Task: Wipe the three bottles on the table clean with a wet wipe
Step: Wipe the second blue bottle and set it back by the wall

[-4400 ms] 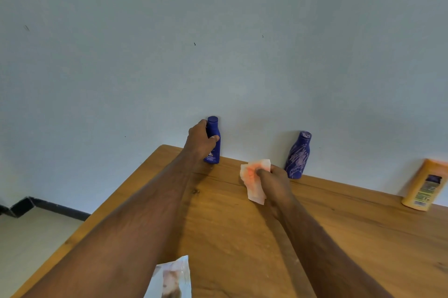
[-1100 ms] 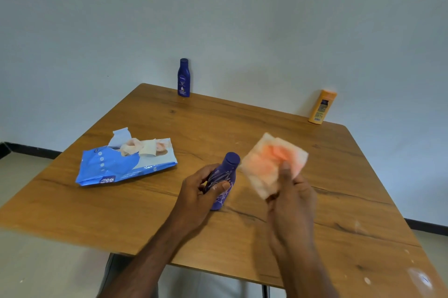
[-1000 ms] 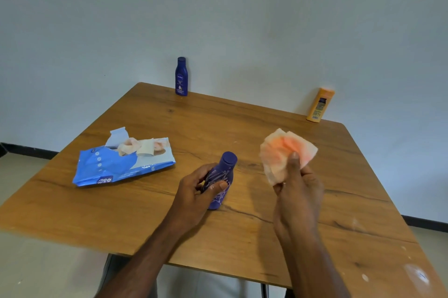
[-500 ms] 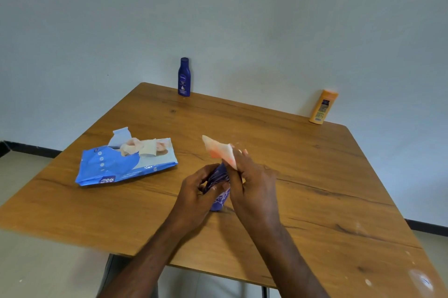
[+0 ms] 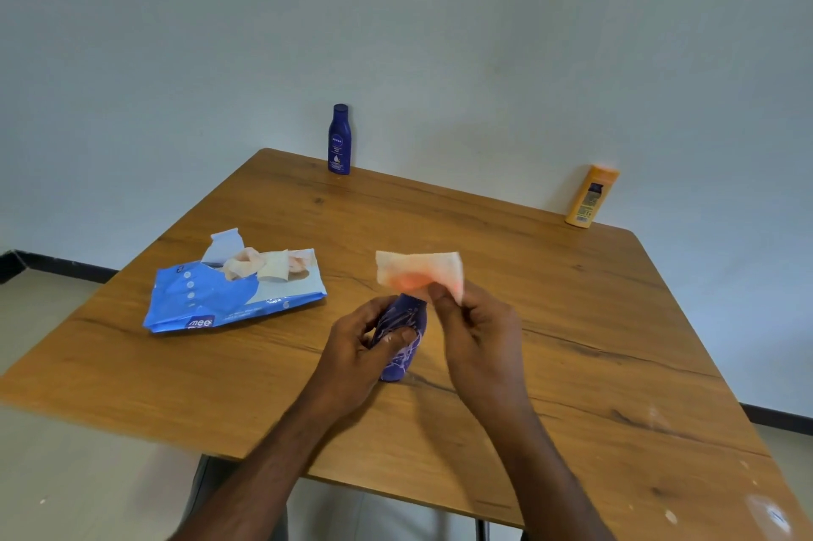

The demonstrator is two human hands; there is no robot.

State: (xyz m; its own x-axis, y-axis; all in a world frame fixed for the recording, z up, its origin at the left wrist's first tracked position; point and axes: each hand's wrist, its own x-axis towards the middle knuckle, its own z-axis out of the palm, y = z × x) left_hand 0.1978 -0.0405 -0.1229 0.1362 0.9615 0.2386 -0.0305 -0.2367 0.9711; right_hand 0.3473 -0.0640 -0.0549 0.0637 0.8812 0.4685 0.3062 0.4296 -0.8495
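My left hand (image 5: 358, 345) grips a purple bottle (image 5: 402, 340) with pale scribbled lines, standing near the middle of the wooden table (image 5: 572, 342). My right hand (image 5: 477, 327) pinches a white wet wipe (image 5: 420, 270) stained orange-pink, held over the bottle's top so its cap is hidden. A dark blue lotion bottle (image 5: 339, 139) stands at the far edge by the wall. An orange bottle (image 5: 591, 195) leans at the far right edge.
A blue wet-wipe pack (image 5: 228, 290) lies open on the table's left side, with crumpled stained wipes (image 5: 264, 265) on it. A pale wall rises right behind the table. White specks mark the table's near right corner.
My right hand brought the wipe from the right in over the purple bottle and now spreads it flatter above the cap. My left hand kept its grip on the bottle.
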